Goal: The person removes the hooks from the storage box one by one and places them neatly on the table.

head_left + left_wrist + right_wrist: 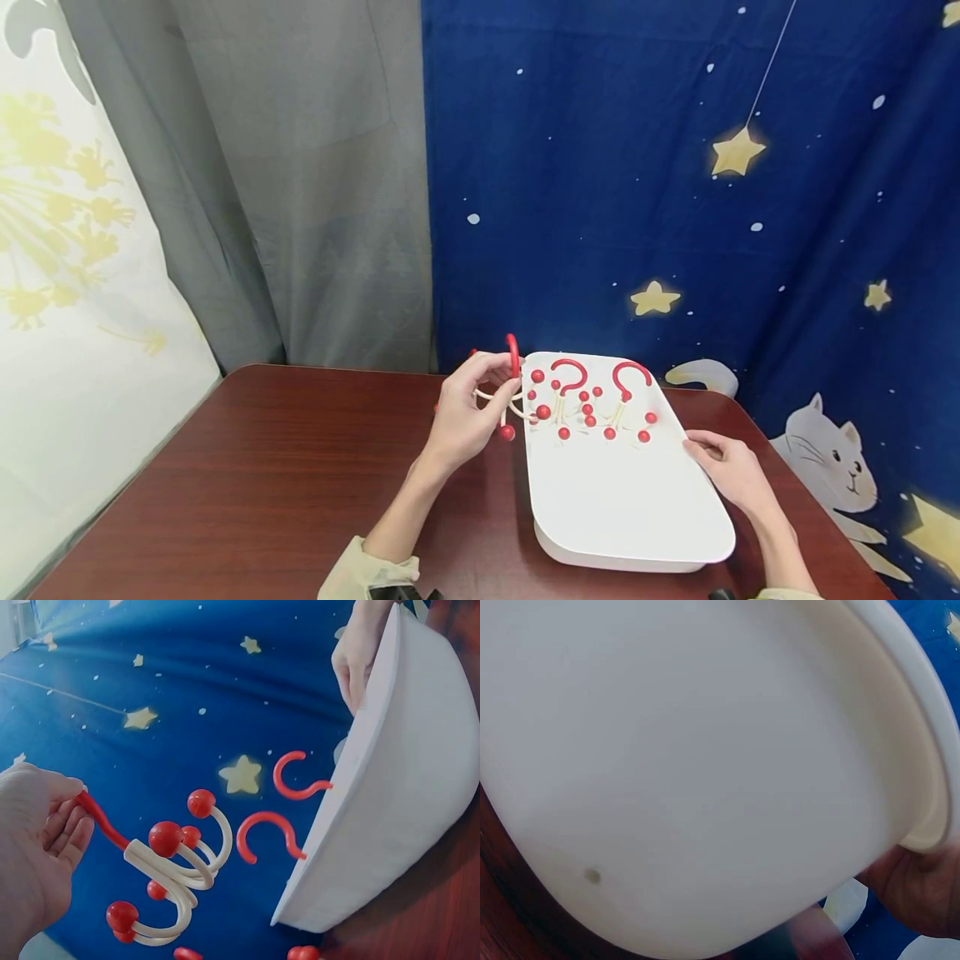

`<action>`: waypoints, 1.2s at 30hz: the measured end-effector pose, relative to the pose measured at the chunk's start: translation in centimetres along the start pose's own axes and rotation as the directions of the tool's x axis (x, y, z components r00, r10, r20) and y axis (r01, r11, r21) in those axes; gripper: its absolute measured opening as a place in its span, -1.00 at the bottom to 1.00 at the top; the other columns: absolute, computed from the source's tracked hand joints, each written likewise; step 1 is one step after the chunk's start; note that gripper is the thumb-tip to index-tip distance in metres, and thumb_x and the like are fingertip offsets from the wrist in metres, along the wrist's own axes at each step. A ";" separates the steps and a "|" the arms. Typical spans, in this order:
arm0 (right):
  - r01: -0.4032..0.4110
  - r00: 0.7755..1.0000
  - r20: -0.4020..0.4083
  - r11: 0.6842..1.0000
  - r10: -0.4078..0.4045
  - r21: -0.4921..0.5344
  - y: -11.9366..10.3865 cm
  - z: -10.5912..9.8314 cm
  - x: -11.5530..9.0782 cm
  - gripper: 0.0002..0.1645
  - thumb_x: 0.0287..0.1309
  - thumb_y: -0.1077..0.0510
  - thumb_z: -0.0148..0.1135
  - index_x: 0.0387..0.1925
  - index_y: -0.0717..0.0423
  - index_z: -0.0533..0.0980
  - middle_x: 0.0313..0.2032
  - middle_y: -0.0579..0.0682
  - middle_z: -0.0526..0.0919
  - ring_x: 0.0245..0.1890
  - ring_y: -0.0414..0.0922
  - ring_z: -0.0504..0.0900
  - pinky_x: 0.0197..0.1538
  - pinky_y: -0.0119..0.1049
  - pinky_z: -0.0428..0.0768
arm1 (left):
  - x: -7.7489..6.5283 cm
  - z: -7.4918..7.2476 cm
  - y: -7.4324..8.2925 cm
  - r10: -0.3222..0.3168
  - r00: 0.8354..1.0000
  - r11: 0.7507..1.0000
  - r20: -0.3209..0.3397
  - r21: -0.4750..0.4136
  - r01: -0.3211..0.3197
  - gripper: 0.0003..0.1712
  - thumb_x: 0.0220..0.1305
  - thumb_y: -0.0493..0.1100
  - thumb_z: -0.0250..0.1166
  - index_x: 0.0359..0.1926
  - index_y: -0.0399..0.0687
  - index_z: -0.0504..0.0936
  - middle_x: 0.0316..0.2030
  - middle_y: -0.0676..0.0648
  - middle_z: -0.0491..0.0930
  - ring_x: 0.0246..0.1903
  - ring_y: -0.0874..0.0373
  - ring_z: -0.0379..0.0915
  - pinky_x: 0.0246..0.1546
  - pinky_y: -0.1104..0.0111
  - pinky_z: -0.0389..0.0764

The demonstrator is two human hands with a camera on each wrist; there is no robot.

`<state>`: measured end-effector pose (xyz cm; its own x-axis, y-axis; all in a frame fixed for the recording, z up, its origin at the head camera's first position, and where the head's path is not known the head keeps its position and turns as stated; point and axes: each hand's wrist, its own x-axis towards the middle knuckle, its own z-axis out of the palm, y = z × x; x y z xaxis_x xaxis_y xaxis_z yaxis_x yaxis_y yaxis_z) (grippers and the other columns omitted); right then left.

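My left hand [467, 408] pinches the red hook of a multi-arm hanger [172, 862] at the left side of a white bin [622, 500]. The hanger's curved cream arms end in red balls and spread below the hand. Two similar hangers, a left one [573, 377] and a right one [628, 382], stand at the bin's far end with their red hooks upward. In the left wrist view both hooks rise past the bin's rim. My right hand [735, 473] grips the bin's right rim; in the right wrist view, part of it shows under the lip.
The bin stands on a dark red-brown wooden table [300, 500]. Behind the table hang a grey curtain [315, 208] and a blue curtain [570, 167] with stars and a cat. A white patterned cloth [90, 275] hangs along the left edge.
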<state>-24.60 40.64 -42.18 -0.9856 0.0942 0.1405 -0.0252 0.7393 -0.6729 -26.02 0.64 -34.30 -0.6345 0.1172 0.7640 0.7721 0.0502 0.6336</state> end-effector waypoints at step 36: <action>0.027 1.000 -0.008 0.999 -0.027 0.025 0.2 0.0 0.0 -0.41 0.44 -0.03 0.18 0.19 0.41 0.50 -0.04 0.30 0.70 -0.25 -0.19 0.71 -0.28 -0.38 0.64 | -1.3 -9.7 -2.7 -0.038 0.974 0.984 -0.225 0.160 0.075 -0.73 0.19 -0.62 0.28 -0.07 -0.49 0.64 -0.23 -0.40 0.64 -0.34 -0.18 0.56 -0.39 0.63 0.49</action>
<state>-24.61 40.76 -42.29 -0.9832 0.0795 0.1642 -0.0561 0.7245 -0.6870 -27.58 -9.24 -35.79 -0.6550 -0.1106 0.7475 0.7180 0.2170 0.6613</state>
